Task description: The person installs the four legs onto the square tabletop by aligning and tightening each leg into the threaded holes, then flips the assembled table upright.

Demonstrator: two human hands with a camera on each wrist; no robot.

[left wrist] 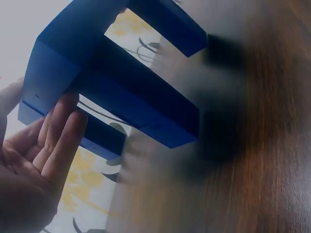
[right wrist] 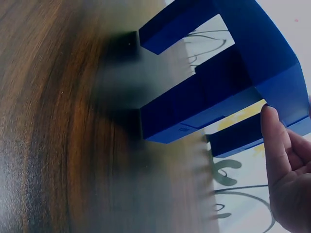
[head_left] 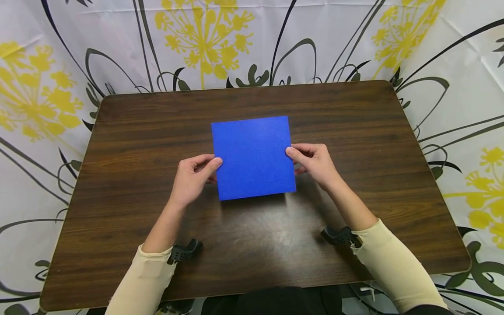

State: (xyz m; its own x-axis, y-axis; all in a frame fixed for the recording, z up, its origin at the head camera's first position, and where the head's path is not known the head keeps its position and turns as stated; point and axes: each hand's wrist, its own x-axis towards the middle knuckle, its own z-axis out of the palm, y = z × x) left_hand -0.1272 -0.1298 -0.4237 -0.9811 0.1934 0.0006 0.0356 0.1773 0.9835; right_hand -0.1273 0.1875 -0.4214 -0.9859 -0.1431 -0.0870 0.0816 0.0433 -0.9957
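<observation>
A blue miniature table [head_left: 253,158] with a flat square top is held just above the brown tabletop, its top facing up. Its blocky legs [left wrist: 150,104] point down and show in both wrist views, with dark reflections below them. On the left edge my left hand [head_left: 192,176] holds it, thumb on the top face and fingers at the side and underneath. My right hand [head_left: 316,164] grips the opposite edge the same way. In the right wrist view, one fingertip of that hand [right wrist: 286,170] touches just below the blue rim.
The wood-grain desk [head_left: 141,131] spreads around both hands, with rounded corners. A white curtain [head_left: 342,26] with yellow flowers and dark stems hangs behind it and at the sides. Black wrist straps [head_left: 185,252] sit at the cuffs of pale sleeves [head_left: 143,280].
</observation>
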